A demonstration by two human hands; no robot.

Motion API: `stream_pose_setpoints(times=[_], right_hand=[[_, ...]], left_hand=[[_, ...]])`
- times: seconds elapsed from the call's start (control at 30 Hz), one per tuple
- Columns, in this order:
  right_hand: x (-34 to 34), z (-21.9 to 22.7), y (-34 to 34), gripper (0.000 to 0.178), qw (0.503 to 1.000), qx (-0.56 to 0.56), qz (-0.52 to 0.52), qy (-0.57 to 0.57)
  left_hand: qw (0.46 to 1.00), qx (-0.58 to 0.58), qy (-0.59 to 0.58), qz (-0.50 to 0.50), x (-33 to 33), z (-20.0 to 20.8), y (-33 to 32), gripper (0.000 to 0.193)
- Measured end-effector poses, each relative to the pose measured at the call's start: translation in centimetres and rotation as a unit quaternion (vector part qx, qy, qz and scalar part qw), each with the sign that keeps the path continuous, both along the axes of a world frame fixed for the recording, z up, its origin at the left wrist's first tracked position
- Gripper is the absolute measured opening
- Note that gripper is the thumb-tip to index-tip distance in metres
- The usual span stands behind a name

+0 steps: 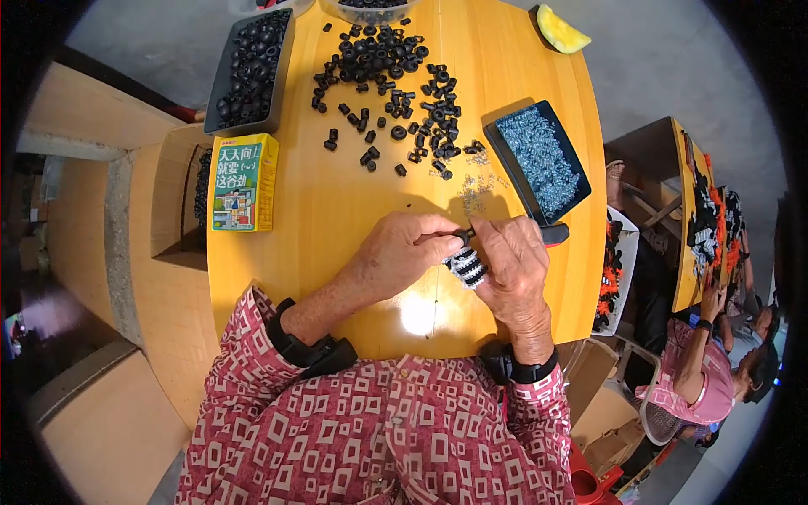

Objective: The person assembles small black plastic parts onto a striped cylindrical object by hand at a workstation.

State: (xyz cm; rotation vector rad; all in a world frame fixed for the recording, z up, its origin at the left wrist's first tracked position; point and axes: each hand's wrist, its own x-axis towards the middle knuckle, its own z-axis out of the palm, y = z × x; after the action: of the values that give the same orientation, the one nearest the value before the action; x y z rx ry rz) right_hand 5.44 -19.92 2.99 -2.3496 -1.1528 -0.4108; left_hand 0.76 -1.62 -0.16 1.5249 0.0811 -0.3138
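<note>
Over the near part of the yellow wooden table, a small black-and-white striped piece, knitted or beaded in look, is held between my two hands. My left hand is closed, its thumb and forefinger pinching at the upper end, where a small dark part shows. My right hand curls round the other side, fingers bent over that same end. What lies under the right fingers is hidden. Just beyond the hands, small clear beads lie loose on the wood, near several black plastic pieces.
A dark tray of pale blue clear beads stands right, a black-and-red handle at its near corner. At left are a grey bin of black parts and a yellow-green carton. A melon-like wedge lies far right; another person sits beyond.
</note>
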Motion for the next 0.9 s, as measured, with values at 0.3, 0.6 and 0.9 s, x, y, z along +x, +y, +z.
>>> stream_pose_setpoints(times=[0.3, 0.6, 0.9], right_hand=[[-0.7, 0.7, 0.4, 0.038, 1.0, -0.025, 0.007, -0.008], [-0.8, 0.1, 0.4, 0.032, 1.0, -0.015, -0.014, 0.002], [-0.5, -0.2, 0.1, 0.029, 1.0, 0.01, 0.002, 0.02]], left_hand=[[0.999, 0.014, -0.013, 0.04, -0.3, -0.1, -0.5, 0.023], [0.999, -0.01, 0.002, 0.054, -0.5, 0.5, -0.6, 0.021], [0.999, 0.033, -0.024, -0.004, 0.1, -0.1, 0.0, 0.026]])
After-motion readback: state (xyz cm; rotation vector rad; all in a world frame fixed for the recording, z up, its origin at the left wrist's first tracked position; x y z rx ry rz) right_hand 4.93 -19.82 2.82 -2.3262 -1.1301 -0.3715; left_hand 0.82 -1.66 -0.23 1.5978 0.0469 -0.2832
